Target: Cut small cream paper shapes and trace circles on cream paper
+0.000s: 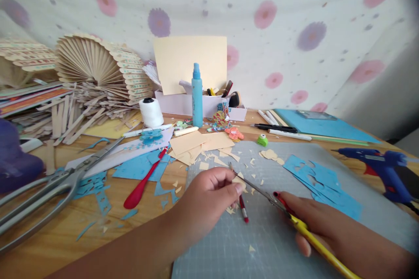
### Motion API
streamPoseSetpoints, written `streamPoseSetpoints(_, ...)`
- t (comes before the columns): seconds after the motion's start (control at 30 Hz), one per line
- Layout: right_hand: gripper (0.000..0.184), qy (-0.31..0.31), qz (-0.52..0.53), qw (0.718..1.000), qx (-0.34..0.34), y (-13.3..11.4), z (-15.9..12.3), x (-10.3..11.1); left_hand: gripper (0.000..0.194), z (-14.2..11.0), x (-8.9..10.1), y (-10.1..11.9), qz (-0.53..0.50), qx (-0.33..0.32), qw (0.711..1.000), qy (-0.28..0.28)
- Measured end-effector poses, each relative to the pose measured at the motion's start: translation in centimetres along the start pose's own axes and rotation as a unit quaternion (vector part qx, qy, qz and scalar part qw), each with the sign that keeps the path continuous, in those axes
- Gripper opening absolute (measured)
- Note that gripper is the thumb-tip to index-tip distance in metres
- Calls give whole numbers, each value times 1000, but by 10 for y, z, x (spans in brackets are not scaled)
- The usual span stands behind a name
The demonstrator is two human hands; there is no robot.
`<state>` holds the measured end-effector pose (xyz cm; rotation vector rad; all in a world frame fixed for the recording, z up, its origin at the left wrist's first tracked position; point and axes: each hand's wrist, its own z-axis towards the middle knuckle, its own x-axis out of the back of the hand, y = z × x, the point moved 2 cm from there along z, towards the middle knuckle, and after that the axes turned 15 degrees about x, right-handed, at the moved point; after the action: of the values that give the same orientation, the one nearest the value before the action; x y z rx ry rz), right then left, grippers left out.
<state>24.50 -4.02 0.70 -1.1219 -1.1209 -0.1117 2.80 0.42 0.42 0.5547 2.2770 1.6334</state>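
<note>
My left hand (212, 187) pinches a small cream paper piece (241, 180) between thumb and fingers, above the grey cutting mat (209, 244). My right hand (330, 222) is wrapped round the handles of slim scissors (257, 188) with yellow and red on them. The blades point left, and their tips lie at the paper beside my left fingertips. Under my left hand rests a dark red pencil (243, 210), partly hidden. Cream scraps (216, 160) are scattered on the mat, with several rounded cream cut-outs (271, 156) farther right.
Large metal shears (70, 183) and a red spatula-like tool (144, 189) lie left. Blue cut paper (317, 183) and a blue glue gun (376, 161) are at right. Behind stand a blue bottle (197, 100), white thread spool (151, 113) and craft-stick fan (94, 63).
</note>
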Motion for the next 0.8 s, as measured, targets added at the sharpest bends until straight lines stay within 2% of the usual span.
streamPoseSetpoints(0.27, 52, -8, -4, 1000, -5, 0, 3, 0, 22, 0, 0, -2, 27, 11, 1000, 2)
streamPoseSetpoints(0.57, 42, -35, -11, 999, -40, 2, 5, 1, 23, 0, 1, 0, 51, 22, 998, -1)
streamPoseSetpoints(0.67, 32, -37, 9, 998, -55, 5, 8, 1, 23, 0, 0, 0, 48, 23, 999, -13)
streamPoseSetpoints(0.8, 13, 2, 18, 998, -53, 4, 8, 5, 21, -1, 2, 0, 41, 19, 999, -29)
